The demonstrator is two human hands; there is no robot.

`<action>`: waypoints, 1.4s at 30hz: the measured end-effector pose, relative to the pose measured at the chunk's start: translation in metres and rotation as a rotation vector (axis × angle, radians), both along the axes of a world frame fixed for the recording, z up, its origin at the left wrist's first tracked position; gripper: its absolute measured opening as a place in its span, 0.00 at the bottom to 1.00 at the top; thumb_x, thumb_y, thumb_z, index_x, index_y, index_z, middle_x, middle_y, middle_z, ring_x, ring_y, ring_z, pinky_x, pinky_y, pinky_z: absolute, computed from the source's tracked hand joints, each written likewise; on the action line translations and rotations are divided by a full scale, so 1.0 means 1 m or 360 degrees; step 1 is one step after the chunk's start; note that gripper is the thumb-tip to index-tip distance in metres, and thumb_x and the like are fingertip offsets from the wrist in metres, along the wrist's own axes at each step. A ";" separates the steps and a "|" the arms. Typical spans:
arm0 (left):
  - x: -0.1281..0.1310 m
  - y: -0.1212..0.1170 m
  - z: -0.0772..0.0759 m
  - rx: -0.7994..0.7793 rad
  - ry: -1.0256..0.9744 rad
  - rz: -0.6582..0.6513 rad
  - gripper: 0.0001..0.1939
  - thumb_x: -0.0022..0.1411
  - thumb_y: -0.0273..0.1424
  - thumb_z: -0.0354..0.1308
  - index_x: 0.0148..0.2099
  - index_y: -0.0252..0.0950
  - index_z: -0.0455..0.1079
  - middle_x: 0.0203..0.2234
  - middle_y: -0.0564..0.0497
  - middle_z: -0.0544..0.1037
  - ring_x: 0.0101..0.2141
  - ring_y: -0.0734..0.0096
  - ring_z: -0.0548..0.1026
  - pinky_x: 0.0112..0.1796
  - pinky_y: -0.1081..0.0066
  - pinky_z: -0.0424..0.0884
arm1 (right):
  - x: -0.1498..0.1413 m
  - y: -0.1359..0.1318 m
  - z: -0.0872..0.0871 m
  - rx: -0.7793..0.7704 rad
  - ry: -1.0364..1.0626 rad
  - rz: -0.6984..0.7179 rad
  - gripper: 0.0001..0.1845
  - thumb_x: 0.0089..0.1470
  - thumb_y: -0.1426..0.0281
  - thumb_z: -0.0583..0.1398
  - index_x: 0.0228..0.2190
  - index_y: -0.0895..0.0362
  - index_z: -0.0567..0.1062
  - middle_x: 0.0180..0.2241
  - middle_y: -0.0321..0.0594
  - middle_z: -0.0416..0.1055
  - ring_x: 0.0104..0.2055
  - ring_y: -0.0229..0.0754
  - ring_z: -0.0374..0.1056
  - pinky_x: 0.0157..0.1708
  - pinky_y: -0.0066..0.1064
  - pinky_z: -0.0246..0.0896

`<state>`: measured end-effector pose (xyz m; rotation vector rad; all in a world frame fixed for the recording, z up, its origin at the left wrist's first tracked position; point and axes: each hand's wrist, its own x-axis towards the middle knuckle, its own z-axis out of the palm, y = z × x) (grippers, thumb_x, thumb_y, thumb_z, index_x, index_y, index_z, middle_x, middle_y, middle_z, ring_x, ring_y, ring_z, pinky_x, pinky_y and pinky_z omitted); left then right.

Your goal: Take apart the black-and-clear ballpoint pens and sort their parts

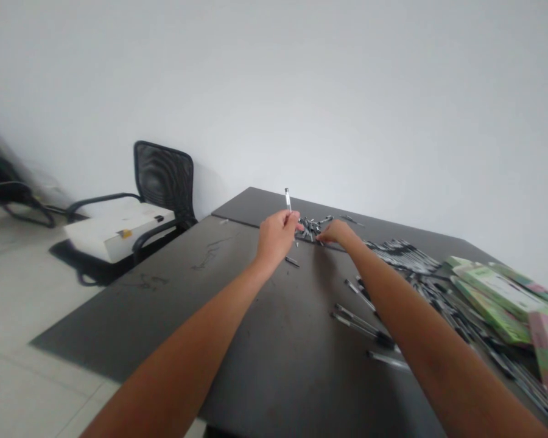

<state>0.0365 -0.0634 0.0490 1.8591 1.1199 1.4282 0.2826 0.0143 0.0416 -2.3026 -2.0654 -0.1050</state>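
My left hand [277, 237] grips a slim clear pen [287, 199] that stands upright above my fingers. My right hand [337, 232] is lower and to the right, its fingertips at the edge of a small heap of grey and black pen parts [309, 227]. I cannot tell whether those fingertips hold a part. Several loose black-capped pens [358, 322] lie on the dark tabletop [274, 340] under my right forearm, and a dense mass of pens [402, 255] spreads beyond it.
Green and pink cardboard boxes [497, 292] are stacked on the table's right side among more pens. A seam crosses the tabletop at the far end. Left of the table stands a black mesh chair [164, 176] with a white box [119, 231] on its seat.
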 end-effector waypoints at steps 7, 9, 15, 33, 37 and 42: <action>0.002 -0.004 0.003 -0.0086 -0.0069 -0.0037 0.17 0.76 0.39 0.56 0.57 0.35 0.78 0.33 0.47 0.89 0.31 0.63 0.83 0.35 0.67 0.72 | -0.008 0.004 0.002 -0.0191 0.0069 -0.0269 0.20 0.69 0.60 0.65 0.58 0.55 0.77 0.59 0.49 0.75 0.54 0.50 0.76 0.53 0.48 0.76; 0.002 -0.005 0.004 -0.0112 -0.0090 -0.0043 0.23 0.76 0.38 0.57 0.66 0.33 0.71 0.33 0.47 0.89 0.33 0.62 0.84 0.38 0.66 0.73 | -0.007 -0.003 0.004 -0.0152 0.0119 -0.0291 0.20 0.69 0.60 0.65 0.58 0.55 0.77 0.59 0.49 0.75 0.55 0.50 0.76 0.53 0.48 0.76; 0.003 -0.005 0.003 -0.0110 -0.0291 -0.0208 0.38 0.77 0.34 0.56 0.82 0.41 0.46 0.31 0.50 0.88 0.32 0.64 0.84 0.39 0.64 0.75 | 0.007 -0.043 0.021 0.0039 0.0447 -0.0165 0.20 0.68 0.58 0.66 0.55 0.57 0.79 0.56 0.44 0.77 0.53 0.53 0.76 0.51 0.47 0.77; 0.026 -0.040 0.009 -0.0390 -0.0438 -0.0774 0.19 0.73 0.39 0.50 0.51 0.33 0.77 0.49 0.36 0.88 0.53 0.54 0.86 0.46 0.63 0.80 | 0.036 -0.216 0.009 0.0350 0.2283 0.0131 0.28 0.47 0.49 0.74 0.44 0.54 0.85 0.34 0.37 0.75 0.23 0.31 0.44 0.18 0.25 0.44; 0.034 -0.046 0.003 -0.0334 -0.0219 -0.0829 0.15 0.69 0.37 0.60 0.52 0.34 0.79 0.52 0.38 0.87 0.55 0.56 0.84 0.48 0.65 0.80 | 0.035 -0.236 0.013 0.0431 0.2552 0.0132 0.26 0.48 0.53 0.77 0.46 0.50 0.85 0.38 0.36 0.76 0.23 0.30 0.46 0.18 0.24 0.44; 0.040 -0.059 -0.011 -0.0271 0.0126 -0.0875 0.20 0.72 0.41 0.60 0.59 0.35 0.78 0.43 0.42 0.90 0.43 0.60 0.88 0.42 0.67 0.79 | 0.025 -0.256 0.027 0.0779 0.2638 0.0269 0.20 0.52 0.55 0.76 0.43 0.48 0.83 0.45 0.35 0.78 0.22 0.29 0.45 0.18 0.26 0.41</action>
